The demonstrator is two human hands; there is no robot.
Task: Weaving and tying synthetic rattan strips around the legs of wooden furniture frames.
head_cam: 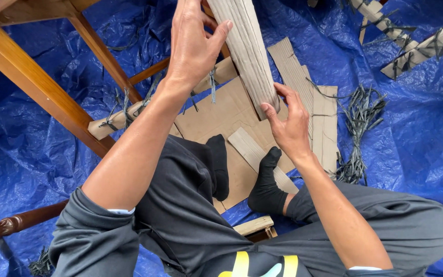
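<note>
Off to the left of the left fingers a wooden chair leg (pixel 37 84) slants across the blue tarp (pixel 37 169), and a cardboard-wrapped rung (pixel 124 117) with gray ties (pixel 120 105) knotted round it lies just below that hand's wrist. The left hand (pixel 193 48) is raised, palm on the near side of a roll of corrugated cardboard (pixel 244 48); its fingers are spread and curled, the thumb tip touching the roll's upper left edge, though how much the other fingers press on it I cannot tell. The roll stands tilted between the two hands, its lower end resting over the flat cardboard sheets (pixel 221 115) on the tarp.

The roll looks light and fairly stiff along its ridges, but springy, so I judge it wants to uncurl unless held around its girth; the ridged face should give good grip, and squeezing too hard would likely crease it. Holding high and low, as here, seems the sensible place.

The right hand (pixel 290 125) clamps the roll's bottom end, fingers close together and wrapped about the edge, thumb underneath. Right of those fingers lies a bundle of gray ties (pixel 357 125), and further off more wrapped pieces (pixel 421 48).
</note>
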